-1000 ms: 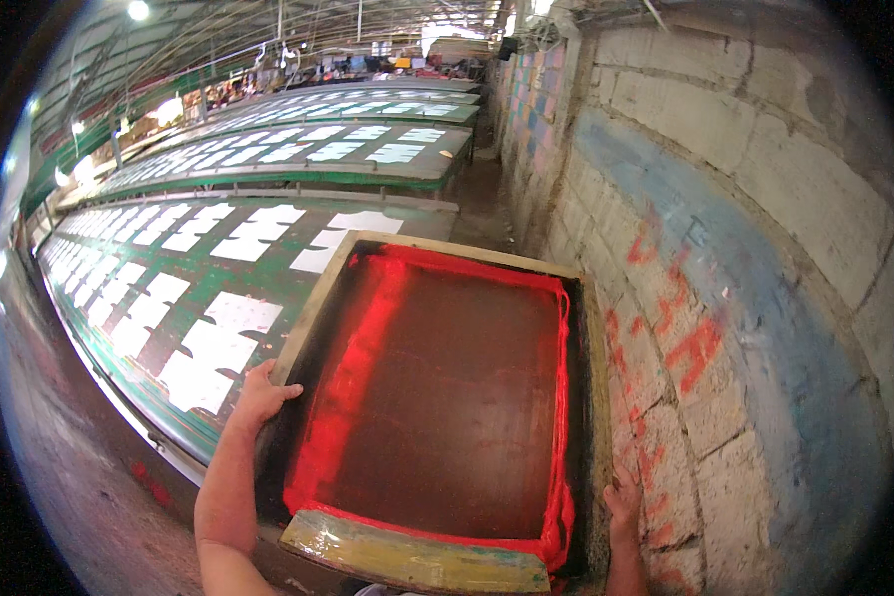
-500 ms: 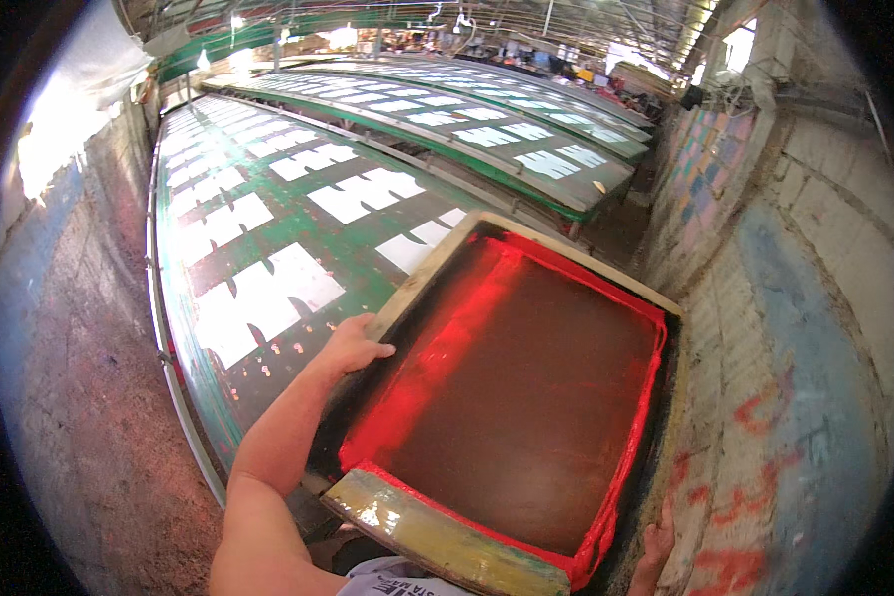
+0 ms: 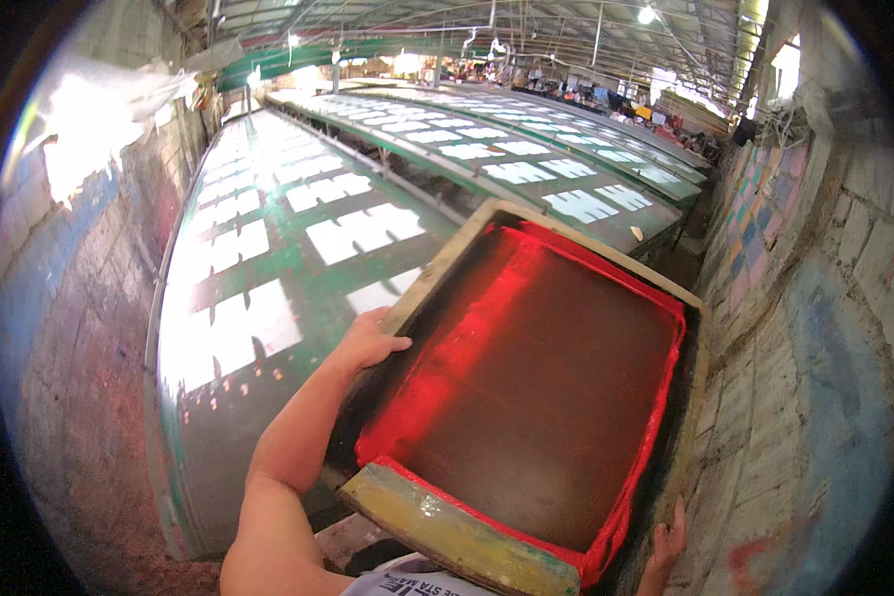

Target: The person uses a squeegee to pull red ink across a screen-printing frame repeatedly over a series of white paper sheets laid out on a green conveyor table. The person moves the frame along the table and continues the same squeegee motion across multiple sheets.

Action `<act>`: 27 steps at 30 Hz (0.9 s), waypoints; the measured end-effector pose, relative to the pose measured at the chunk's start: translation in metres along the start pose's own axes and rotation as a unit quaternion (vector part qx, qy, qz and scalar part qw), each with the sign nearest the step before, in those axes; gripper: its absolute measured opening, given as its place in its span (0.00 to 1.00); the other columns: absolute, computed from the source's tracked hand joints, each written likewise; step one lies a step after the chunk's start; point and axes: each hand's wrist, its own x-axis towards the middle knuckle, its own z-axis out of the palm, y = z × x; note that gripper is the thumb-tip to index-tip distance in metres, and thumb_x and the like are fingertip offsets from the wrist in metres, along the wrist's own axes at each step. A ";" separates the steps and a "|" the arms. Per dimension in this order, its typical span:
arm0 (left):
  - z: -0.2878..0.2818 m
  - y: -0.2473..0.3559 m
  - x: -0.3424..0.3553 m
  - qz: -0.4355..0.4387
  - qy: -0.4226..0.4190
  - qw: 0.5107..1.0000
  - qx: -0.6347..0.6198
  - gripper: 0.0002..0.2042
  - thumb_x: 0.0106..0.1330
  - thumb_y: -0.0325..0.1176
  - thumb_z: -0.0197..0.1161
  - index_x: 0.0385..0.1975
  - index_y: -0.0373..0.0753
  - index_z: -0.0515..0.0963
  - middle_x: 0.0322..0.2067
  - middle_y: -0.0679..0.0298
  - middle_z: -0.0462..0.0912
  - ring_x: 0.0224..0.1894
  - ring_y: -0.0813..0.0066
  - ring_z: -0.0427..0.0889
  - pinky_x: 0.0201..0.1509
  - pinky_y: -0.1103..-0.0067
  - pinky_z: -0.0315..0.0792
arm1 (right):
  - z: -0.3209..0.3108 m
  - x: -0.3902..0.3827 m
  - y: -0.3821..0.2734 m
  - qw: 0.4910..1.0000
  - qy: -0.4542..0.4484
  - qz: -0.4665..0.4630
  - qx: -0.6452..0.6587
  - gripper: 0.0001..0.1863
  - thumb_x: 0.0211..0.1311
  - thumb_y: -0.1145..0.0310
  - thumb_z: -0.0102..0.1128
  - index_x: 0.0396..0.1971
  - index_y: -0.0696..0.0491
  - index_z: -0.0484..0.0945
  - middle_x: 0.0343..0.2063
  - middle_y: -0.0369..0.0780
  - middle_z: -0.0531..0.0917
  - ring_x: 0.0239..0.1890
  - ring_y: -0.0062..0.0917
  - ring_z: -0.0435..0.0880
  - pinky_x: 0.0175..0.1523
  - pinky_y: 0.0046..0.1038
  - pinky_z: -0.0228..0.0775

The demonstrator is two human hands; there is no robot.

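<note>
I carry a large screen-printing frame point(image 3: 566, 397), tilted in front of my body. Its wooden rim is pale at the far side, and wet red ink lines the edges of the dark mesh, with a broad red band down the left. My left hand point(image 3: 372, 341) grips the left rim, thumb on top. At the lower right, my right hand point(image 3: 669, 541) holds the opposite rim; part of it is hidden behind the frame. A squeegee point(image 3: 457, 521) with a stained yellowish handle lies across the frame's near end, touched by neither hand.
A long green-edged printing table point(image 3: 214, 452) runs away on the left, with rows of white cut fabric pieces point(image 3: 368, 233) on it. More such tables point(image 3: 566, 189) stand beyond. A rough painted wall point(image 3: 765, 397) is close on the right, another wall point(image 3: 79, 328) on the left.
The view has swung left and up, so the tables sit farther right and the near table's end shows. Both hands keep their hold on the frame, which has shifted slightly right in view.
</note>
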 end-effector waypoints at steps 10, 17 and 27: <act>0.064 0.074 0.082 -0.040 0.107 0.992 -0.048 0.31 0.60 0.26 0.83 0.66 0.34 0.85 0.51 0.56 0.95 0.51 0.65 0.93 0.62 0.68 0.84 | 0.016 0.254 0.023 0.986 -0.095 -0.016 0.137 0.44 0.77 0.56 0.72 0.82 0.66 0.66 0.76 0.52 0.77 0.78 0.41 0.77 0.82 0.42 0.66; 0.140 0.112 0.176 -0.049 0.122 0.986 -0.098 0.28 0.62 0.17 0.77 0.65 0.33 0.85 0.49 0.59 0.94 0.48 0.68 0.93 0.59 0.70 0.85 | 0.039 0.427 0.071 0.970 -0.140 0.014 0.199 0.41 0.76 0.65 0.71 0.83 0.63 0.67 0.72 0.48 0.82 0.71 0.35 0.83 0.77 0.38 0.72; 0.275 0.174 0.413 -0.051 0.110 0.988 -0.094 0.25 0.62 0.15 0.76 0.61 0.31 0.85 0.47 0.61 0.93 0.46 0.68 0.92 0.58 0.71 0.83 | 0.041 0.701 0.106 0.975 -0.125 0.042 0.180 0.41 0.74 0.70 0.73 0.83 0.63 0.67 0.70 0.46 0.83 0.68 0.31 0.84 0.74 0.35 0.75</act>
